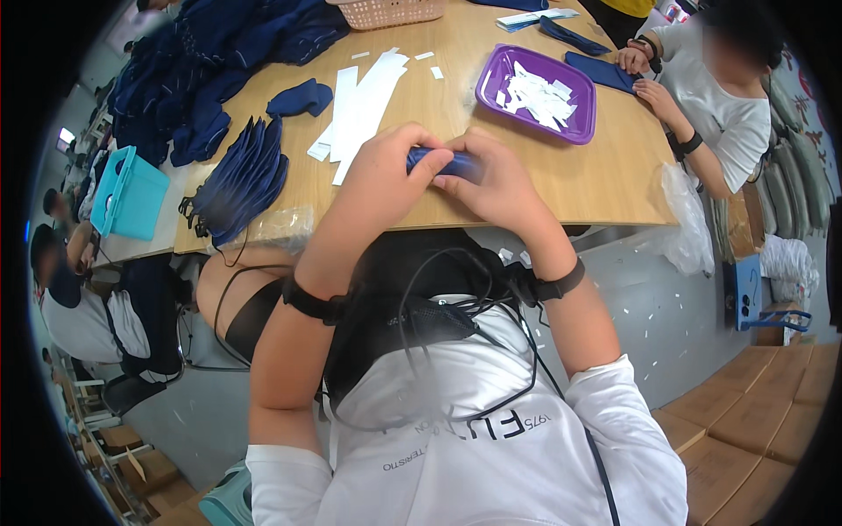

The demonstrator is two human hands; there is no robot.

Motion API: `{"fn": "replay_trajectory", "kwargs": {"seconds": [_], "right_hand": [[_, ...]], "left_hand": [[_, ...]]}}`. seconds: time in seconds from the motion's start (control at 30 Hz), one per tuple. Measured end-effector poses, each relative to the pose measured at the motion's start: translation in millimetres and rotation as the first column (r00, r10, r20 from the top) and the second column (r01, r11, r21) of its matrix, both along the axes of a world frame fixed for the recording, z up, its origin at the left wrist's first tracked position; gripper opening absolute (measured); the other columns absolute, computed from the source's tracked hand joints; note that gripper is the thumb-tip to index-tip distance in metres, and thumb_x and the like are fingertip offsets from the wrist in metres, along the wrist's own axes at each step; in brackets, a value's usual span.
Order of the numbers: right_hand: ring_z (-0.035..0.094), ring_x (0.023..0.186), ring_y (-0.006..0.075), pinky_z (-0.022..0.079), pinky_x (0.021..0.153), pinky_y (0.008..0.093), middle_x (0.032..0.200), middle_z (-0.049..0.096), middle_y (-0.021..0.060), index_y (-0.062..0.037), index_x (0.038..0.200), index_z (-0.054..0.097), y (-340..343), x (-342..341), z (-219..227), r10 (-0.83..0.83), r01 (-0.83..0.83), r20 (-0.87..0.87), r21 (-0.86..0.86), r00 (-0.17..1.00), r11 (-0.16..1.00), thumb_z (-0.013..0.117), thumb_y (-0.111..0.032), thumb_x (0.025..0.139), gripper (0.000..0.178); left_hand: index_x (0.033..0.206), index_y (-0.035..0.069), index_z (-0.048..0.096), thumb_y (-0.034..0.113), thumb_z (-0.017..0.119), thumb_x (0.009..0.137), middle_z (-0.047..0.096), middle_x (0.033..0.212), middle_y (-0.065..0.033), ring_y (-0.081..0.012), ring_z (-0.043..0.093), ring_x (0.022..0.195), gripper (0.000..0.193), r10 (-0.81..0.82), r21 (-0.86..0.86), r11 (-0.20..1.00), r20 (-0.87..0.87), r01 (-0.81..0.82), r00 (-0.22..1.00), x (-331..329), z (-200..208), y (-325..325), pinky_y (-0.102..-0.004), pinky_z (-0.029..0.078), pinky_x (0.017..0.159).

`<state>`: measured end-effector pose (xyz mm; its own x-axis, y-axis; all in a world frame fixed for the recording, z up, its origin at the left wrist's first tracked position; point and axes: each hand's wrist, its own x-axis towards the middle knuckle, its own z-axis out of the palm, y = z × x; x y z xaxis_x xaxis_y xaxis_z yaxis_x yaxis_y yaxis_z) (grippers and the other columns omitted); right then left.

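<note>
Both my hands meet above the near edge of the wooden table, gripping a dark blue folded fabric piece (456,166) between thumbs and fingers. My left hand (386,167) has its left end, and my right hand (496,180) closes round the other, slightly blurred end. To the left lies a fanned stack of dark blue fabric pieces (241,180). Beyond it rests a single dark blue piece (301,97). White paper strips (373,101) lie spread just past my left hand. A purple basket (485,81) of small white paper slips stands beyond my right hand.
A large heap of navy fabric (202,61) covers the far left. Near it stands a turquoise bin (140,188). At the far right a co-worker (715,96) handles a blue piece. A clear plastic bag (688,219) hangs at the table's right edge. Black cables (517,307) cross my lap.
</note>
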<state>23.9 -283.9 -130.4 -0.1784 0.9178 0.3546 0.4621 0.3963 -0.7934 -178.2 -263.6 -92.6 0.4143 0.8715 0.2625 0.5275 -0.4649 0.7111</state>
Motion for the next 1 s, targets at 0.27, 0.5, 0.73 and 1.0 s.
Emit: {"fn": "replay_trajectory", "kwargs": {"seconds": [0.27, 0.5, 0.73, 1.0], "right_hand": [[0.061, 0.12, 0.0404, 0.039, 0.11, 0.0501, 0.127, 0.065, 0.0188, -0.0074, 0.133, 0.066, -25, 4, 4, -0.121, 0.046, 0.259, 0.277, 0.958, 0.96, 0.085, -0.017, 0.077, 0.06], [0.063, 0.113, 0.0354, 0.045, 0.1, 0.0455, 0.127, 0.067, 0.0126, -0.0114, 0.125, 0.069, -51, 17, -9, -0.107, 0.008, 0.235, 0.387, 0.966, 0.922, 0.088, -0.013, 0.075, 0.054], [0.067, 0.103, 0.0317, 0.051, 0.091, 0.0406, 0.117, 0.072, 0.0079, -0.011, 0.119, 0.071, -45, 22, -7, 0.028, -0.12, 0.233, 0.393, 0.972, 0.912, 0.089, -0.016, 0.075, 0.048], [0.068, 0.105, 0.0324, 0.056, 0.087, 0.0413, 0.123, 0.065, 0.0109, -0.0099, 0.108, 0.072, -57, 16, 5, -0.01, 0.015, -0.023, 0.218, 1.0, 0.976, 0.087, -0.013, 0.074, 0.037]], "left_hand": [[0.109, 0.005, 0.068, 0.011, 0.086, 0.083, 0.069, 0.118, -0.0137, -0.0378, 0.065, 0.11, 0.032, -0.097, 0.481, 0.868, -0.076, 0.122, 0.992, -9, -13, -25, -0.044, 0.052, 0.095], [0.109, 0.006, 0.071, 0.005, 0.087, 0.077, 0.068, 0.11, -0.0103, -0.0348, 0.065, 0.106, 0.035, -0.144, 0.392, 0.908, -0.037, 0.146, 0.989, -10, -29, -41, -0.046, 0.053, 0.093], [0.104, 0.007, 0.075, 0.007, 0.086, 0.08, 0.067, 0.106, -0.0095, -0.0336, 0.065, 0.104, 0.027, -0.186, 0.361, 0.91, -0.087, 0.205, 0.979, -15, -21, -45, -0.0444, 0.053, 0.09], [0.111, 0.003, 0.071, 0.016, 0.088, 0.082, 0.068, 0.114, -0.0133, -0.0369, 0.063, 0.11, 0.035, -0.123, 0.375, 0.923, 0.075, 0.086, 0.99, -18, -13, -43, -0.0416, 0.051, 0.097]]}}
